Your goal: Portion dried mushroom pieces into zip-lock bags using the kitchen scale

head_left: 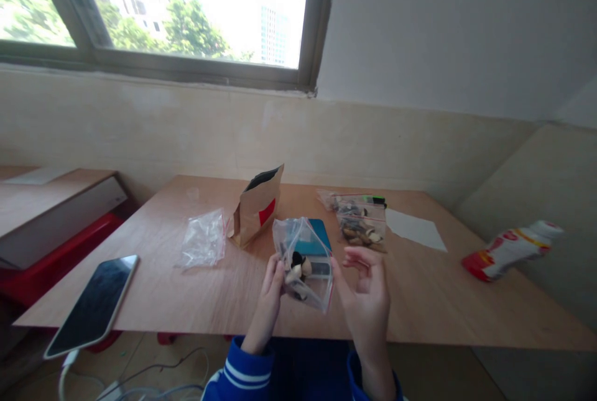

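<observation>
My left hand (272, 286) grips one side of a clear zip bag (321, 294) just above the near part of the table. Dark and pale dried pieces (298, 267), perhaps mushroom slices, lie inside it. The bag is tilted and its mouth, edged with a red line, faces right. At that edge is my right hand (366, 295), thumb against or very near the plastic, fingers curled loosely and apart from it. Behind the bag lies a blue flat device (319, 233) with a grey front part, partly hidden by the bag.
A brown paper bag (252, 217) stands open behind, beside flat clear bags (203, 239). Filled zip bags (361, 224) and white paper (415, 229) lie back right. A red-and-white bottle (508, 252) leans far right. A cabled phone (96, 301) overhangs the left front edge.
</observation>
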Demonstrator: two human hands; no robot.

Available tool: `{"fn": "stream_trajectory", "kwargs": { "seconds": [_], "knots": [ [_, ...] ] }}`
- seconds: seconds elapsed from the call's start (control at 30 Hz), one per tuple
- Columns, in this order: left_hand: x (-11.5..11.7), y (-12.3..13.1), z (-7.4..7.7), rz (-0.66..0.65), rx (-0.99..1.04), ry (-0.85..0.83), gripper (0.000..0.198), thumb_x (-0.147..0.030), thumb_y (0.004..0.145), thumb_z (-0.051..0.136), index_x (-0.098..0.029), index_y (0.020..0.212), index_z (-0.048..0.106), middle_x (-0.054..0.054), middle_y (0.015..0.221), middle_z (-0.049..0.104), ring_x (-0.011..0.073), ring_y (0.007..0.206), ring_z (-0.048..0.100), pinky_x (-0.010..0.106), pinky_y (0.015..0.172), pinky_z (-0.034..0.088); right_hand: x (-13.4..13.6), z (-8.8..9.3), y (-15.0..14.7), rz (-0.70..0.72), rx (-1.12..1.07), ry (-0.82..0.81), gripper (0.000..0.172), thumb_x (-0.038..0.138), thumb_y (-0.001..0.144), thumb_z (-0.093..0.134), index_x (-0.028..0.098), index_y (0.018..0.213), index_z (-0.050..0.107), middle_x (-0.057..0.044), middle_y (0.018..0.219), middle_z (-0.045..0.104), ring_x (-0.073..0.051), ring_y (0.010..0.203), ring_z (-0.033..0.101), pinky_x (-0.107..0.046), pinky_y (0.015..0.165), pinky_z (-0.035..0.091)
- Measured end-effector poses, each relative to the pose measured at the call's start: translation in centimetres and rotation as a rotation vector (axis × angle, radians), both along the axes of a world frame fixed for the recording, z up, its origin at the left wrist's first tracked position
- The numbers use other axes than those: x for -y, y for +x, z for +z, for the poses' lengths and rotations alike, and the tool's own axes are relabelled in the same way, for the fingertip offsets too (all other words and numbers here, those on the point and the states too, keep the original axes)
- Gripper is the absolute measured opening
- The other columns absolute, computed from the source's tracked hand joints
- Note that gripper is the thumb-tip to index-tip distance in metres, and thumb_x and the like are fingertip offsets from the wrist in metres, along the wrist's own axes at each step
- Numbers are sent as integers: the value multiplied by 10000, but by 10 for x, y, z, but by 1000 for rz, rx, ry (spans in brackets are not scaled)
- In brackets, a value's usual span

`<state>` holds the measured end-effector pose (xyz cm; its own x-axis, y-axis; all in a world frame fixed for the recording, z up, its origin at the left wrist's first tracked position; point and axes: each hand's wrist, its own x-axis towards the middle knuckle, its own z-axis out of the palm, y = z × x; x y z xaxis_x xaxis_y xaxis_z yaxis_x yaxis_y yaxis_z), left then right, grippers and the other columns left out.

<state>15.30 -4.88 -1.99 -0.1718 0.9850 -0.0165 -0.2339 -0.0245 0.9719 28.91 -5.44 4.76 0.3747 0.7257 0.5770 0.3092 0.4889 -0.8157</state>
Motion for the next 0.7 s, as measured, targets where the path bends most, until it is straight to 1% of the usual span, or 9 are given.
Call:
{"fn": "stream_trajectory", "kwargs": {
  "seconds": [0.07,0.17,0.23,0.33,0.43,0.53,0.6,0.7],
  "knots": [
    [0,-2,2,23,-12,-3,572,-583,844,484,-187,1253,548,142,1262,617,268,1172,579,366,877,526,9,8,-3,116,144,44,160,183,835,624,216,987,586,-56,944,588,-155,844,600,-297,788,530],
    [1,-1,7,76,-86,14,510,-580,868,436,-209,1201,544,114,1267,610,235,1206,552,326,910,505,17,21,-8,265,252,54,169,142,861,576,230,1003,604,-60,959,609,-175,940,611,-304,837,533],
    [1,1,10,91,-106,4,493,-576,886,400,-214,1202,509,105,1231,622,225,1195,558,324,919,498,16,26,-10,325,286,21,196,140,874,543,231,1039,599,-67,1002,621,-179,977,619,-308,862,537],
    [1,2,8,99,-94,-7,484,-565,905,358,-217,1228,452,105,1216,618,227,1199,553,345,937,488,5,26,-10,430,404,-98,299,125,874,490,225,1144,571,-81,1102,637,-187,1017,634,-334,904,538],
    [0,1,-1,180,-106,-14,498,-556,893,403,-240,1278,410,97,1361,516,222,1337,416,342,1036,414,-9,22,-7,535,586,-194,396,91,841,484,220,1205,570,-93,1192,635,-222,1132,594,-411,994,488],
    [-1,-1,-7,211,-104,-60,551,-558,873,444,-237,1316,373,100,1466,402,228,1410,291,380,1124,302,-18,23,-4,639,671,-247,461,56,805,515,226,1230,569,-88,1228,625,-231,1168,571,-436,1017,459],
    [-1,-2,-7,220,-108,-82,544,-560,876,440,-222,1299,385,114,1463,401,239,1409,292,412,1140,266,-20,28,-3,679,668,-274,420,63,799,552,230,1181,599,-72,1182,646,-222,1132,588,-416,995,470],
    [-3,-4,-5,240,-123,-49,488,-564,902,379,-222,1246,429,106,1369,499,223,1346,399,387,1105,331,-21,38,-1,704,634,-306,303,89,804,592,228,1069,642,-44,1094,674,-195,1054,620,-355,941,495]
  ]
}}
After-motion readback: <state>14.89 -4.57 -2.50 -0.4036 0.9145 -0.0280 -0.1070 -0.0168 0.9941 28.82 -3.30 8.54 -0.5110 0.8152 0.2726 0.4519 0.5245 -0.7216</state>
